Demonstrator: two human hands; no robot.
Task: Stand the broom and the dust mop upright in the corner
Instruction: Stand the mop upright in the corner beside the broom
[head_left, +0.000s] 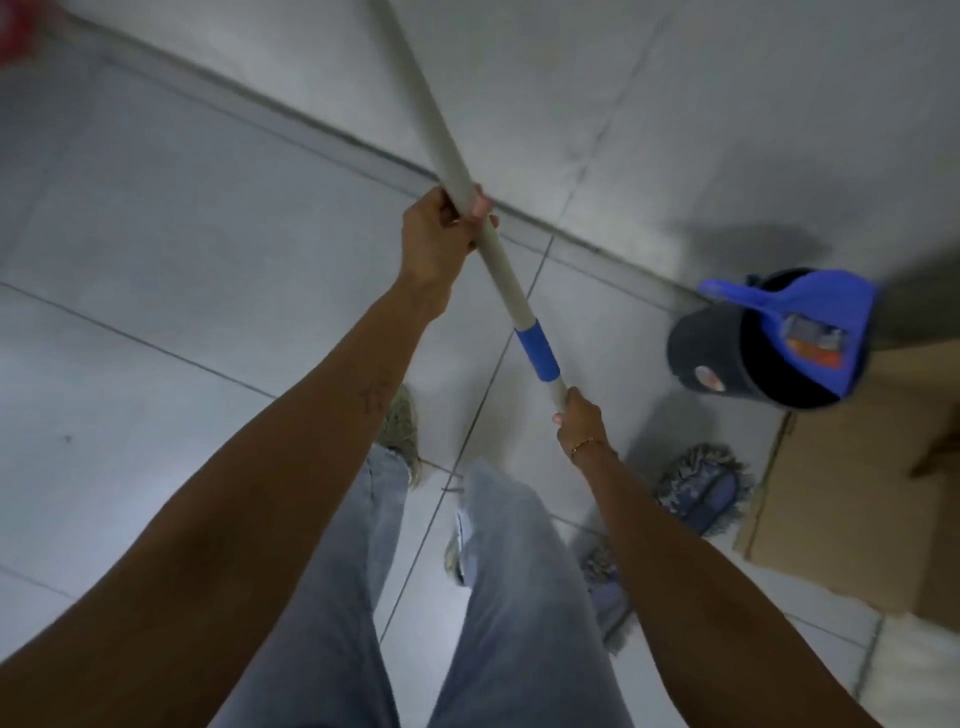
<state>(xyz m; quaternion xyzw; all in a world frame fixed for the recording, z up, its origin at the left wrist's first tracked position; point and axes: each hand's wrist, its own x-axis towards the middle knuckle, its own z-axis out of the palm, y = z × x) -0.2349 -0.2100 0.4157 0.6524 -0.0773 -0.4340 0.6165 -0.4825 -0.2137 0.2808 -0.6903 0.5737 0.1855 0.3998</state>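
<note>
I hold a long pale grey handle (415, 98) with a blue band (537, 351), slanting from the top centre down to the lower right. My left hand (441, 234) is wrapped around it above the band. My right hand (579, 421) grips it just below the band. Beneath my right arm the blue-grey fringed dust mop head (698, 488) lies on the tiled floor, partly hidden by that arm. The handle's joint to the mop head is hidden. A blurred red object (18, 26) shows at the top left corner; I cannot tell whether it is the broom.
A black bucket (711, 343) with a blue dustpan (826, 317) in it stands at the right by the wall base (311, 132). Flat brown cardboard (852, 499) lies on the floor at the right. My legs in jeans (509, 597) fill the bottom centre.
</note>
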